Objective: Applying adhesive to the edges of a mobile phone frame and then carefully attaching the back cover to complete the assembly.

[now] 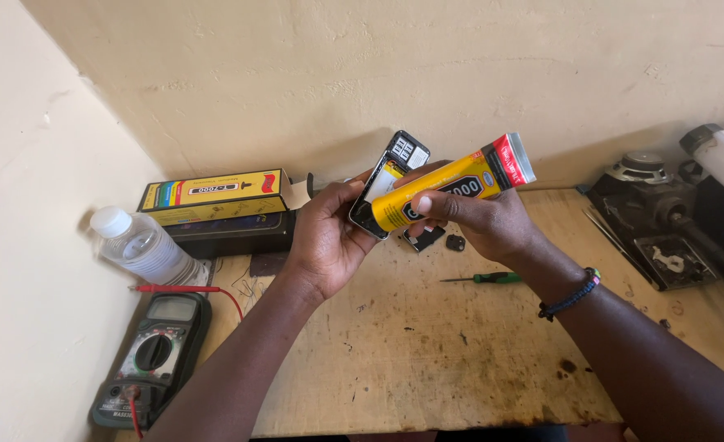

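Head view, and the fingers are the story: the right hand (493,221) is closed round a yellow glue tube (452,184), thumb pressed on its belly, the crimped red end pointing up and right, the nozzle end down at the phone (388,184). The nozzle itself is hidden behind the fingers and the phone's edge, so whether it touches I cannot tell. The left hand (329,233) is wrapped round the phone from below, fingers clamped on its left edge, holding it tilted with its open back toward the camera, up in the air above the table (427,360).

To my eye this is a bead of glue going onto the phone's frame, and doing it well means a light, steady squeeze low on the tube, the tip dragged along the edge rather than dabbed, and the phone kept still in that left grip. Too much thumb and the glue would flood inward.

Out from the hands: two small dark parts (431,240) lie on the table just beneath them, a green screwdriver (484,278) to the right, tweezers (615,233) and a dark metal fixture (665,221) further right. On the left sit a yellow box (214,196) on a dark case, a plastic bottle (141,245) lying down, and a multimeter (153,356) with a red lead.
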